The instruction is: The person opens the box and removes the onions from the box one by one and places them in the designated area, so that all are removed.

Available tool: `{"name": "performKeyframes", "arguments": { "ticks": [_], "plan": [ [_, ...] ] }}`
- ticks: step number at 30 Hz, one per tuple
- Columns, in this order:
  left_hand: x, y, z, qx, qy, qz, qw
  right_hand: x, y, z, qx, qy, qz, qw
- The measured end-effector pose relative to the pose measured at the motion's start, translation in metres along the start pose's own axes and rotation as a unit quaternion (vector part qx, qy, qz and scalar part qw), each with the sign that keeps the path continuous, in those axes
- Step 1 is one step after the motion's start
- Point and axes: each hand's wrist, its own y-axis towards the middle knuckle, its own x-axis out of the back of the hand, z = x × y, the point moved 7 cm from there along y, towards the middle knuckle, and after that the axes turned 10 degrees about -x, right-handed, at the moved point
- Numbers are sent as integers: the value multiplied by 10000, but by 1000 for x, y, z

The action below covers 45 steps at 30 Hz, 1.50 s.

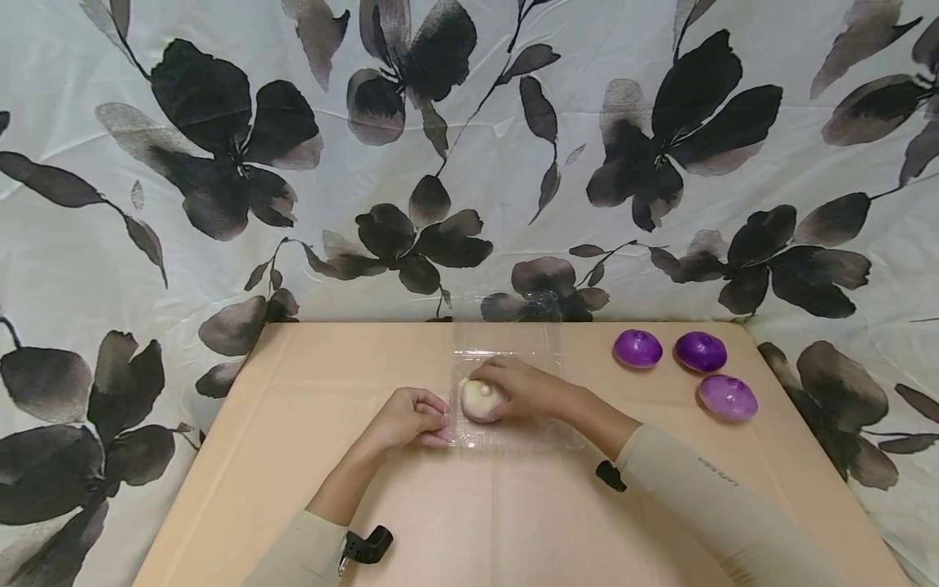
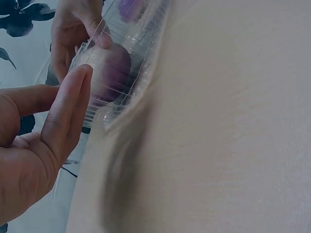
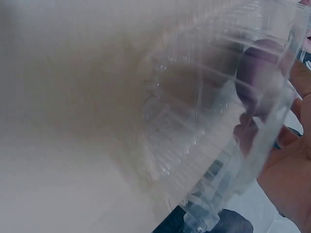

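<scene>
Cupped over the pale-topped onion (image 1: 482, 399), the right hand (image 1: 528, 387) curls its fingers round it inside the clear plastic clamshell (image 1: 513, 436) at the middle of the table (image 1: 293, 456); the left hand (image 1: 407, 417) presses straight fingers against the tray's left wall. That thin tray looks light, so it could skid or buckle if the left hand slackens, and the onion could roll out. Three purple onions (image 1: 700, 350) sit well apart at the far right.

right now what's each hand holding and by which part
Right hand grips a round onion over its top, inside the clear plastic container. Left hand touches the container's left edge with its fingertips.
</scene>
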Motion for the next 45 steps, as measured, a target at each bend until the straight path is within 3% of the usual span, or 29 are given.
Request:
{"name": "performKeyframes", "arguments": {
  "ticks": [8, 17, 24, 31, 39, 45],
  "plan": [
    [-1, 0, 1, 10, 17, -2, 10000, -13, 2, 3, -180, 516, 389, 9977],
    [0, 1, 1, 10, 47, -13, 10000, -5, -4, 0, -151, 434, 314, 9985],
    [2, 1, 0, 21, 75, -34, 10000, 15, -13, -1, -131, 327, 69, 9994],
    [3, 1, -1, 11, 106, -22, 9999, 37, -30, -5, -433, 679, -236, 9965],
    [1, 0, 0, -9, 104, 29, 9999, 61, -59, -20, -521, 1032, -861, 9896],
    [0, 1, -1, 9, 104, 57, 9999, 76, -85, -40, -829, 1299, -1264, 9799]
  ]
}}
